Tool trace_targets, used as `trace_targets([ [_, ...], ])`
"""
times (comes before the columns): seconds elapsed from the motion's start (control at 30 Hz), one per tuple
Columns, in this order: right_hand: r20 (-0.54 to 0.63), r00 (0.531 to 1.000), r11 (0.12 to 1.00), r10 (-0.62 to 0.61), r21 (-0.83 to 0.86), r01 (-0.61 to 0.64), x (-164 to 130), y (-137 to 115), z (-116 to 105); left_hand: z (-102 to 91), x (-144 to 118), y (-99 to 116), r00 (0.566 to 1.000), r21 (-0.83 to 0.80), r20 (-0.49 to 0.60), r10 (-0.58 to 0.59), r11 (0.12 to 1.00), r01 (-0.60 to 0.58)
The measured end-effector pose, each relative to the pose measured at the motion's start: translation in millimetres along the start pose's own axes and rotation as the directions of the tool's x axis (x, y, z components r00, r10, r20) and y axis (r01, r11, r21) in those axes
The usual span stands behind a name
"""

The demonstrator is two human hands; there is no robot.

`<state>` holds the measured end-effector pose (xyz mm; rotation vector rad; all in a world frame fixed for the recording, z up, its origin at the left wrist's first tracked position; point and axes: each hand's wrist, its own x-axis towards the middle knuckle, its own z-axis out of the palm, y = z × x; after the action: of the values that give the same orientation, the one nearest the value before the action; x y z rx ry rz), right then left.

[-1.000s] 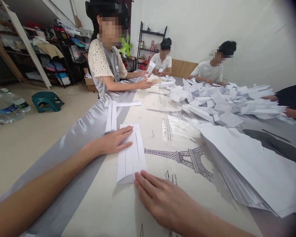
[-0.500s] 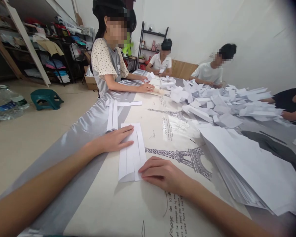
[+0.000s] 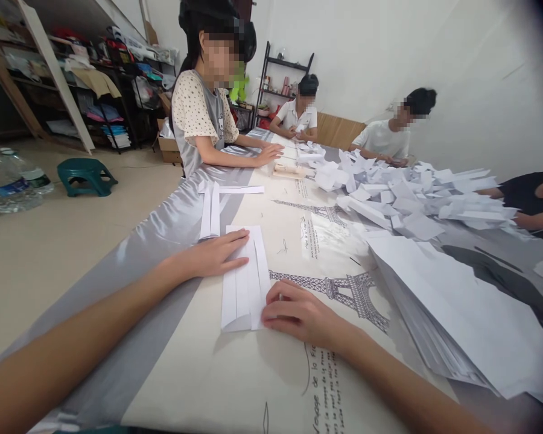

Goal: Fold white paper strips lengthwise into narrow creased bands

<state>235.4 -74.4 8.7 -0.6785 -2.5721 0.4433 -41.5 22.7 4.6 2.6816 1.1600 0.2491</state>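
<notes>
A white sheet of paper folded into long panels (image 3: 247,283) lies on the table in front of me. My left hand (image 3: 215,254) rests flat on its upper left part, fingers together and pressing down. My right hand (image 3: 298,312) lies on the table at the sheet's lower right edge, fingertips curled against the fold. Neither hand lifts the paper.
The table (image 3: 199,374) has a cloth printed with Eiffel towers. Folded paper strips (image 3: 211,210) lie beyond my left hand. A stack of flat white sheets (image 3: 457,313) sits at right, a heap of folded paper (image 3: 407,193) behind it. Several people sit around the table, a green stool (image 3: 85,175) on the floor.
My right hand slid from below the sheet up along its right edge and curled its fingers there. My left hand stayed pressed on the paper.
</notes>
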Motion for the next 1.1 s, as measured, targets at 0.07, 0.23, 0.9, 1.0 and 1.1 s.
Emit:
trace_targets([
  [0.07,0.002,1.000,1.000,0.006,-0.013,-0.006,0.9,-1.3,-2.0,-1.1,0.1,1.5,1.000,-0.003,0.002,-0.009,1.000,0.009],
  [0.23,0.009,0.992,0.955,-0.125,-0.271,0.123,1.0,-7.9,-0.2,1.7,0.5,-2.2,1.000,0.005,-0.023,0.011,1.000,-0.011],
  [0.9,0.188,0.976,0.895,-0.109,-0.409,0.179,-7.4,-46.7,-17.8,0.6,-0.6,-1.4,1.000,0.012,-0.014,0.019,1.000,-0.019],
  [1.0,0.170,0.973,0.894,-0.156,-0.395,0.213,-7.2,-42.3,-16.6,2.6,0.1,-2.4,1.000,0.016,-0.013,0.024,1.000,-0.024],
  [1.1,0.123,0.973,0.900,-0.197,-0.371,0.229,-6.3,-38.4,-15.7,2.1,-0.4,-1.1,0.999,0.021,-0.013,0.036,0.999,-0.035],
])
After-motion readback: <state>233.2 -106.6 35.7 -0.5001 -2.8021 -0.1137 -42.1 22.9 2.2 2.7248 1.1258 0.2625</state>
